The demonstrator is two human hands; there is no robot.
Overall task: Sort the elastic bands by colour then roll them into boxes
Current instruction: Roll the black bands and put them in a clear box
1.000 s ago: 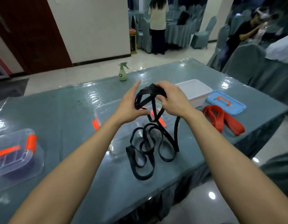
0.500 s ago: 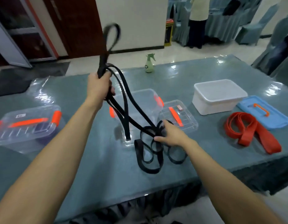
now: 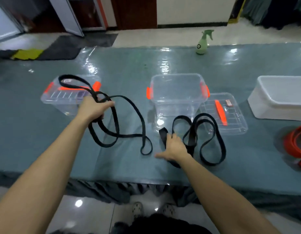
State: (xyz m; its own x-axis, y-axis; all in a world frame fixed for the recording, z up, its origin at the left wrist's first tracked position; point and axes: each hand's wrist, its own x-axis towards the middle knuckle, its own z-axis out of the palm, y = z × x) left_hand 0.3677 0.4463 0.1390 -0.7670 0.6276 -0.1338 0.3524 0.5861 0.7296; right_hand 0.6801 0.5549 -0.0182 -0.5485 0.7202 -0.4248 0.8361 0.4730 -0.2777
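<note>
Our left hand (image 3: 93,109) grips the thin band (image 3: 127,135) at nine o'clock of the open box (image 3: 177,100). Our right hand (image 3: 174,147) presses flat, fingers straight, on the wide band (image 3: 190,137) at six.

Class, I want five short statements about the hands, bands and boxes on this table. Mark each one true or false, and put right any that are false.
1. The left hand grips the thinner black band. True.
2. The middle clear box has its lid on. False: it is open, and its lid lies beside it on the right.
3. The orange bands lie in the white box. False: they lie on the table, nearer than that box.
4. The right hand rests on the wider black band. True.
5. A green spray bottle stands at the table's far edge. True.
</note>
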